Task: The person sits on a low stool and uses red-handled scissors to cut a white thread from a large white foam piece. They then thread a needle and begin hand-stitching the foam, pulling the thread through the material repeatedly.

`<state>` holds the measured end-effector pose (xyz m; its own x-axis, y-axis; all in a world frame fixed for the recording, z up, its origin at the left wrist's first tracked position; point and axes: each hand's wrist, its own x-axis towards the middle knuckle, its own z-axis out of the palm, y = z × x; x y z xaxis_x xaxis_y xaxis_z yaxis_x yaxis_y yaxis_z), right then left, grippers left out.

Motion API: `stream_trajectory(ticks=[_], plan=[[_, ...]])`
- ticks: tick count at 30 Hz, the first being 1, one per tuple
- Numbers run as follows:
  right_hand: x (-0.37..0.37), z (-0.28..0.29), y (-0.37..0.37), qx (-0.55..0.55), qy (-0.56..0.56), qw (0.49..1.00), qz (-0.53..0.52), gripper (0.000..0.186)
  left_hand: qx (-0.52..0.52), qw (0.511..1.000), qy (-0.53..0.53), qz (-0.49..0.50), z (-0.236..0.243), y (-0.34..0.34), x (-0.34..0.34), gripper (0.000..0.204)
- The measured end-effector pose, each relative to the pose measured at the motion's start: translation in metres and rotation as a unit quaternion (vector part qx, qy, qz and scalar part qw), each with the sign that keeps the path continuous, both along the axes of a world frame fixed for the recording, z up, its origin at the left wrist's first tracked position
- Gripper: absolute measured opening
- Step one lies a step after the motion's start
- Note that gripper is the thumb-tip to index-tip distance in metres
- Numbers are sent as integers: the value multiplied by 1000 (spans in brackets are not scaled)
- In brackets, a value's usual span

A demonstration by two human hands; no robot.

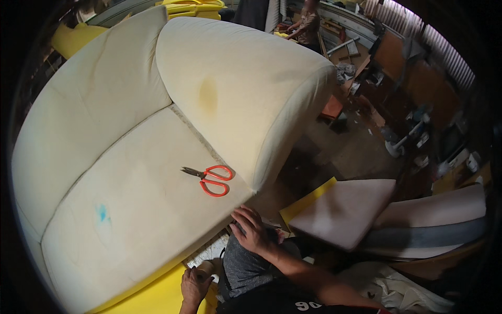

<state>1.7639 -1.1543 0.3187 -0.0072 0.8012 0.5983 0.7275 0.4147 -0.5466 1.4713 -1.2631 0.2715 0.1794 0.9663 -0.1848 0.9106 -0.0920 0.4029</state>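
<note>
A cream sofa [136, 162] with a tall back and a rounded arm fills the left and middle. On its seat, close to the arm, lie scissors [213, 181] with red loop handles, blades pointing left. My right hand [252, 230] is at the front edge of the seat, its fingers stretched out and apart, with nothing seen in them. Lower down, my left hand [194, 289] is closed round a small brownish roll [204, 270], whose exact kind I cannot make out. Yellow fabric [151, 291] spreads below the seat front, beside my left hand.
To the right, a pale cushion panel [348, 212] with a yellow edge leans beside a curved padded piece [429, 222] with a grey band. White cloth [392, 288] lies at lower right. A person [307, 25] stands at the back; boards and scraps clutter the floor.
</note>
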Motion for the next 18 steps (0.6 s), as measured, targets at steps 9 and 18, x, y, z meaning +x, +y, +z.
stream_trajectory(ticks=[9,18], plan=[[-21,-72,-87,-148,-29,988,-31,34,57,995,-78,-15,-20,-10,-31,36],[-26,-60,-57,-187,71,978,55,30,229,931,-233,163,90,107,-32,11]])
